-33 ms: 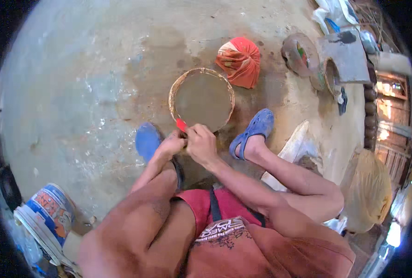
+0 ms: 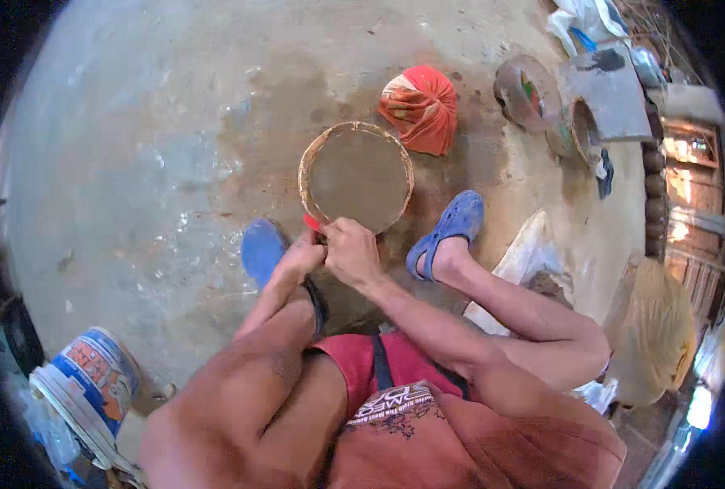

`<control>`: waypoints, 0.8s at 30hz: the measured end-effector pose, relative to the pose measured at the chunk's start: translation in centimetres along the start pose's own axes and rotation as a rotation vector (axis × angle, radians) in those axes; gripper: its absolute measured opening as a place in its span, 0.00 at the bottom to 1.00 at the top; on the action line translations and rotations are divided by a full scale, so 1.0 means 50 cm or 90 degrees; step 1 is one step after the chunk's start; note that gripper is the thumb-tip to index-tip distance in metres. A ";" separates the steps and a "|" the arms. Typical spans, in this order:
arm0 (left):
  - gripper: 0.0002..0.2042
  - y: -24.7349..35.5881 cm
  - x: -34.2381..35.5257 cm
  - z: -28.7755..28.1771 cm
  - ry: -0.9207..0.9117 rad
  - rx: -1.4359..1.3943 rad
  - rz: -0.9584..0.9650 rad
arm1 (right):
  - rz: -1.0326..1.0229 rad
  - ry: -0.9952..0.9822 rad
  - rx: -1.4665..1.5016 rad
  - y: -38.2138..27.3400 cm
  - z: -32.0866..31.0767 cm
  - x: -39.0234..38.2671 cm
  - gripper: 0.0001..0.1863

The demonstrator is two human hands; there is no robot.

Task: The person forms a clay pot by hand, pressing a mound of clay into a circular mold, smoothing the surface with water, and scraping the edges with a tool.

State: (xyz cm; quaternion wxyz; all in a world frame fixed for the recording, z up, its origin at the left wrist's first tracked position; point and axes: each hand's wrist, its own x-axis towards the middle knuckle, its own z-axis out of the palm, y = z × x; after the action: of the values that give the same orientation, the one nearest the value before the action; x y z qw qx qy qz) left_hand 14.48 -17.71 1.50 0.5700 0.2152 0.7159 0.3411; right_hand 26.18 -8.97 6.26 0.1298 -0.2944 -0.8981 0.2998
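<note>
Between my feet rests a round, shallow sieve-like vessel [image 2: 411, 175] with a pale, rough rim and a flat grey-brown inside. My left hand [image 2: 300, 256] and my right hand [image 2: 351, 253] meet at its near left edge, both closed. A small red thing [image 2: 312, 222] pokes out between their fingers, beside the rim. Its lower part is hidden by the fingers, so I cannot tell its kind. Just beyond the vessel, to the right, sits a tied red cloth bundle [image 2: 421, 110].
Blue clogs [image 2: 450, 230] are on my feet. Farther right stand a round clay-like pot [image 2: 527, 94], a grey slab [image 2: 607, 94] and a full tan sack [image 2: 652, 334]. A white sack [image 2: 526, 253] lies by my right leg. A blue-and-white bucket [image 2: 93, 379] is at lower left.
The red thing has shifted slightly left and down and shows less between my fingers. My hands stay together at the rim; the whole view has shifted slightly.
</note>
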 end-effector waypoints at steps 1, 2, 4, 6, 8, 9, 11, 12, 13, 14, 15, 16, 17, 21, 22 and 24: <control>0.16 -0.041 0.013 -0.005 -0.011 -0.062 -0.010 | 0.027 -0.029 0.022 -0.002 0.004 0.015 0.08; 0.15 -0.047 0.019 -0.012 -0.027 -0.126 -0.019 | 0.055 -0.060 0.039 0.006 -0.003 0.033 0.08; 0.16 -0.032 0.020 -0.027 -0.100 -0.112 -0.009 | 0.022 0.070 0.020 0.047 -0.042 0.083 0.06; 0.19 0.029 -0.009 -0.028 -0.172 -0.102 -0.060 | 0.023 0.219 -0.074 0.112 -0.098 0.134 0.06; 0.19 0.006 -0.006 -0.019 -0.147 -0.207 -0.026 | 0.102 0.230 -0.153 0.176 -0.133 0.182 0.08; 0.17 0.006 -0.004 -0.015 -0.135 -0.227 -0.060 | 0.160 0.206 -0.168 0.203 -0.138 0.196 0.09; 0.16 0.017 -0.011 -0.019 -0.142 -0.212 -0.105 | 0.161 0.176 -0.197 0.218 -0.120 0.205 0.09; 0.16 0.026 -0.008 -0.020 -0.139 -0.213 -0.105 | 0.167 0.150 -0.229 0.225 -0.112 0.211 0.10; 0.15 0.028 -0.010 -0.022 -0.153 -0.190 -0.093 | 0.171 0.135 -0.242 0.221 -0.085 0.217 0.10; 0.15 0.027 -0.010 -0.021 -0.169 -0.166 -0.080 | 0.175 0.131 -0.236 0.208 -0.062 0.228 0.10; 0.15 0.027 -0.006 -0.020 -0.170 -0.163 -0.087 | 0.105 0.137 -0.241 0.194 -0.042 0.240 0.10; 0.15 0.012 -0.007 -0.025 -0.188 -0.166 -0.062 | 0.034 0.141 -0.239 0.172 -0.012 0.243 0.10; 0.15 0.006 -0.002 -0.024 -0.213 -0.172 -0.029 | 0.039 0.137 -0.238 0.145 -0.002 0.241 0.10; 0.15 0.002 -0.005 -0.024 -0.257 -0.136 0.032 | -0.201 -0.045 -0.211 0.097 0.003 0.169 0.14; 0.16 0.002 -0.006 -0.026 -0.297 -0.125 0.048 | -0.291 -0.106 -0.212 0.105 -0.006 0.145 0.15; 0.17 0.000 -0.006 -0.026 -0.338 -0.116 0.067 | -0.389 -0.151 -0.208 0.144 -0.047 0.098 0.15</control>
State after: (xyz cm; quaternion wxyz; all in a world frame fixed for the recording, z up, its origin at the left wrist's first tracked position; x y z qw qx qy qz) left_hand 13.32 -18.22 1.82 0.7359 0.2821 0.4957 0.3649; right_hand 26.53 -0.25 3.96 0.0593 0.0074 -0.9895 0.1317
